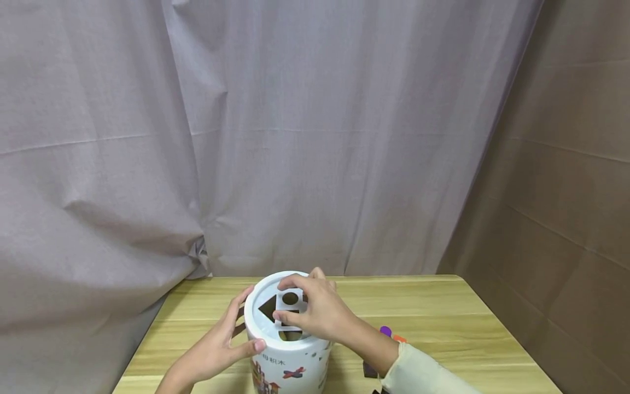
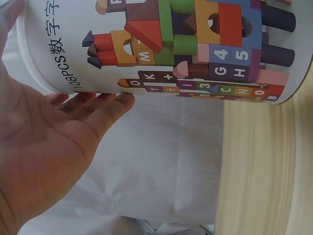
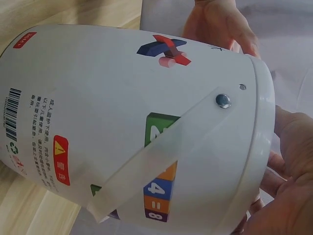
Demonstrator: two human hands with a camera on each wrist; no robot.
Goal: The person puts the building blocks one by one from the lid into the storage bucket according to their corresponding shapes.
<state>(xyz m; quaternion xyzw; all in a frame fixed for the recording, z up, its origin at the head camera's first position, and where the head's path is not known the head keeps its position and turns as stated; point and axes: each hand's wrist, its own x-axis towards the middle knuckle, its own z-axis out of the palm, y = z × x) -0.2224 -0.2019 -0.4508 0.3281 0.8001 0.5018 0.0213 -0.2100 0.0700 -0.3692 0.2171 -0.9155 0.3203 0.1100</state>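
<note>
A white bucket (image 1: 292,364) printed with coloured building blocks stands upright on the table. Its pale lid (image 1: 266,329) has cut-out holes, among them a triangle and a circle. My left hand (image 1: 216,347) grips the bucket's left side, thumb on the near rim and fingers round the far side. In the left wrist view the left palm (image 2: 54,142) lies beside the printed wall. Over the lid, my right hand (image 1: 320,306) bends its thumb and forefinger onto the top and holds there. The right wrist view shows the bucket's translucent strap handle (image 3: 146,161) hanging down the side.
On the wooden table (image 1: 443,312), right of the bucket and partly behind the right forearm, lie a purple piece (image 1: 385,331), an orange piece (image 1: 400,339) and a dark block (image 1: 370,370). A grey curtain (image 1: 315,137) hangs behind the table.
</note>
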